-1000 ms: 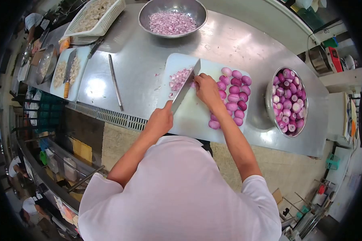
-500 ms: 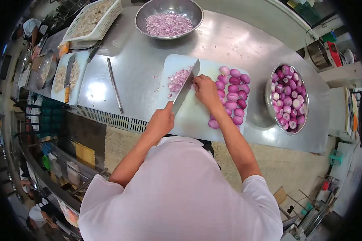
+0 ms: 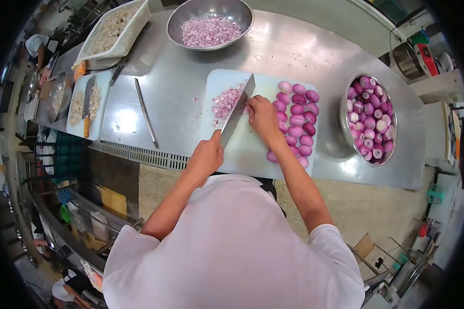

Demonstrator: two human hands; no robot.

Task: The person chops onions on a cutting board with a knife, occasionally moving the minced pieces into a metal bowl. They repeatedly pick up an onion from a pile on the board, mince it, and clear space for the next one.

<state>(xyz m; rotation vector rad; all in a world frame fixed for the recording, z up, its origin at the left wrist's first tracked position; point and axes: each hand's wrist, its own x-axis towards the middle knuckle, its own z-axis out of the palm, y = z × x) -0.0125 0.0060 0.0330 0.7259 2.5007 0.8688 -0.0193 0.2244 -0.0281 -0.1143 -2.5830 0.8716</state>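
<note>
My left hand (image 3: pixel 206 156) is wrapped around the handle of a broad kitchen knife (image 3: pixel 237 109), its blade standing on edge across a white cutting board (image 3: pixel 237 149). Just right of the blade, my right hand (image 3: pixel 263 117) has its fingertips bunched on a piece of red onion (image 3: pixel 246 109), mostly hidden under the fingers. Left of the blade lies a pile of chopped red onion (image 3: pixel 226 102). Rows of peeled red onion halves (image 3: pixel 297 120) cover the board's right side, close to my right wrist.
A steel bowl of chopped onion (image 3: pixel 211 32) stands behind the board. To the right is a steel bowl (image 3: pixel 344 121) of peeled onions. On the left lie a metal rod (image 3: pixel 146 113), another board (image 3: pixel 102 98) with a wooden-handled knife (image 3: pixel 87 110), and a white basket (image 3: pixel 134 38).
The view has shifted slightly. Both hands and the knife keep nearly the same position on the board, with the blade still beside the right fingertips.
</note>
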